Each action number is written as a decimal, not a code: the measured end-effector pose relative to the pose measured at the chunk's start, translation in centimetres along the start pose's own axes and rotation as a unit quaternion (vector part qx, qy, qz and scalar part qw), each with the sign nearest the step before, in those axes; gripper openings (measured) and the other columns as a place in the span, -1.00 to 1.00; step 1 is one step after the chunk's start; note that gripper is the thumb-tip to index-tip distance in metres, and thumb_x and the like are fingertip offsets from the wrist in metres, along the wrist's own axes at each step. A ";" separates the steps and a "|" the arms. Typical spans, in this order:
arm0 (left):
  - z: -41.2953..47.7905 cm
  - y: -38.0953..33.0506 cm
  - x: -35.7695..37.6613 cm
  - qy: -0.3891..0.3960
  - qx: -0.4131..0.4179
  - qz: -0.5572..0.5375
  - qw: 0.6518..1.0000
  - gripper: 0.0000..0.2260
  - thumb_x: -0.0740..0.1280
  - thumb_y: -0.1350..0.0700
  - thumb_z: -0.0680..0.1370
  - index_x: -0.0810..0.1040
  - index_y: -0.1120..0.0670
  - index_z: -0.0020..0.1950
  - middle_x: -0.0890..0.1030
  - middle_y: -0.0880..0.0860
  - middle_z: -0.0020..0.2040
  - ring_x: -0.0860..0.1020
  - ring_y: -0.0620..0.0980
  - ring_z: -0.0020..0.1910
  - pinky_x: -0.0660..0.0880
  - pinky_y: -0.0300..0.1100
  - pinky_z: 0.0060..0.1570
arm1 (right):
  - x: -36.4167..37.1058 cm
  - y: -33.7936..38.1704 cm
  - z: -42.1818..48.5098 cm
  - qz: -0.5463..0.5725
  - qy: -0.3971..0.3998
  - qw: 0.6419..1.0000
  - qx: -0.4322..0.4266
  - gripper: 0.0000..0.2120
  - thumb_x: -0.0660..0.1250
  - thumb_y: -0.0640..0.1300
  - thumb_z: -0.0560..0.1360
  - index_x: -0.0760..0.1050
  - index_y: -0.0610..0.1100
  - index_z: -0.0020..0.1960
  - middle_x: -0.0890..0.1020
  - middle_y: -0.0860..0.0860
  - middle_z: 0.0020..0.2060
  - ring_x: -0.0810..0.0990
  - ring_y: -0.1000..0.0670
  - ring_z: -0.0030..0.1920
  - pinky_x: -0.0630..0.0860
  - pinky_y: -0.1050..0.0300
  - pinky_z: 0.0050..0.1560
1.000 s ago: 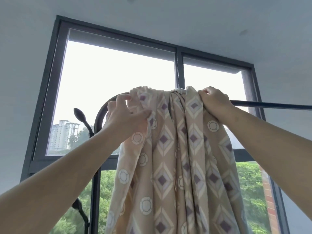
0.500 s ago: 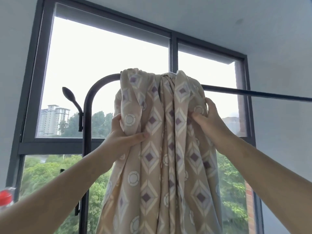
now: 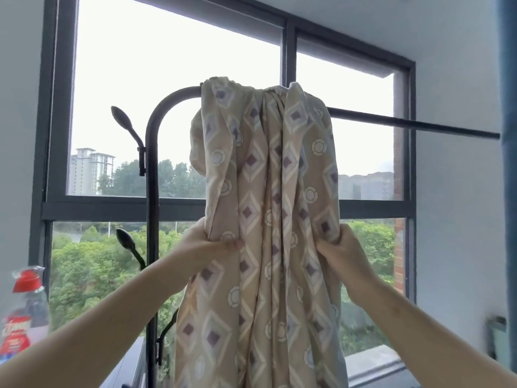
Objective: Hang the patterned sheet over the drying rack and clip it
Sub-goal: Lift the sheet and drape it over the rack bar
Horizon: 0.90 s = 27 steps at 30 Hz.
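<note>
Your left hand pinches the near edge of the patterned sheet, and your right hand is clamped on the opposite edge at the same height, the two well apart. Above them the sheet is draped over the drying rack top bar, bunched in tight folds beside the curved corner. Pull down unevenly and the bunch could slide off the bar or drag sideways, since nothing pins it. No clip is visible anywhere. The sheet's lower end runs below your hands and out of view, and a blurred spray bottle sits far left.
</note>
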State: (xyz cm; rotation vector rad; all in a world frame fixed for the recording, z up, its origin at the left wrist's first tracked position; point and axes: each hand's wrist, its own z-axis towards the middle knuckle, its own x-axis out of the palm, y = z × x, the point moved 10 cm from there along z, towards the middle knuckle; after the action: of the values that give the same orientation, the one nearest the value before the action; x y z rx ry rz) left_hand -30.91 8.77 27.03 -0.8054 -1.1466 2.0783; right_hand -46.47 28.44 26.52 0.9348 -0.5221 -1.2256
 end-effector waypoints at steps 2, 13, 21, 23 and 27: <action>-0.1 0.5 -0.5 -0.024 -0.020 0.017 0.999 -0.86 0.44 0.20 0.44 0.59 0.21 -0.05 0.64 0.10 -0.29 0.61 -0.06 -0.44 0.49 -0.26 -0.54 | 0.3 -0.6 -0.4 0.064 0.021 0.997 0.025 -0.61 0.43 0.00 0.41 0.34 -0.07 0.12 0.57 -0.08 0.02 0.59 -0.08 0.00 0.54 -0.02 0.03; -0.5 2.2 3.4 0.135 -0.049 -0.011 0.990 -0.43 0.52 0.24 0.30 0.38 0.03 0.23 0.63 0.09 0.00 0.66 -0.04 -0.12 0.59 -0.21 -0.21 | 5.2 -1.3 -4.1 0.105 0.291 0.948 0.068 -0.62 0.37 0.04 0.27 0.36 0.17 0.04 0.60 0.12 0.01 0.61 0.12 -0.01 0.55 0.29 -0.07; 1.1 2.6 2.7 0.083 -0.098 0.000 0.992 -0.88 0.42 0.26 0.44 0.58 0.17 -0.04 0.69 0.11 -0.17 0.64 0.07 -0.18 0.60 -0.10 -0.09 | 4.4 -3.2 -2.1 0.071 0.205 0.968 0.122 -0.73 0.46 -0.35 0.35 0.59 -0.24 0.04 0.71 -0.11 -0.16 0.68 -0.10 -0.14 0.61 0.06 -0.11; 1.5 2.0 2.8 0.088 -0.093 -0.018 0.992 -0.92 0.39 0.25 0.46 0.59 0.16 -0.06 0.70 0.08 -0.22 0.65 0.01 -0.25 0.61 -0.16 -0.18 | 4.0 -2.2 -1.3 0.075 0.192 0.972 0.115 -0.84 0.46 -0.35 0.36 0.61 -0.22 -0.07 0.71 -0.10 -0.21 0.68 -0.10 -0.18 0.62 0.05 -0.12; 1.8 1.0 3.4 0.119 -0.098 -0.090 0.984 -0.92 0.33 0.29 0.49 0.61 0.21 -0.07 0.69 0.11 -0.20 0.67 0.01 -0.26 0.63 -0.17 -0.22 | 4.3 -0.9 -0.6 0.138 0.200 0.964 0.109 -0.82 0.37 -0.42 0.40 0.62 -0.17 -0.13 0.71 -0.11 -0.22 0.68 -0.13 -0.22 0.62 -0.02 -0.10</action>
State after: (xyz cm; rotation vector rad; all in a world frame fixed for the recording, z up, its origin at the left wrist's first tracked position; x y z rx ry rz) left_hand -34.55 10.00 26.27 -0.9754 -1.2518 1.6904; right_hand -45.29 24.49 24.85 1.2163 -0.4491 -0.7104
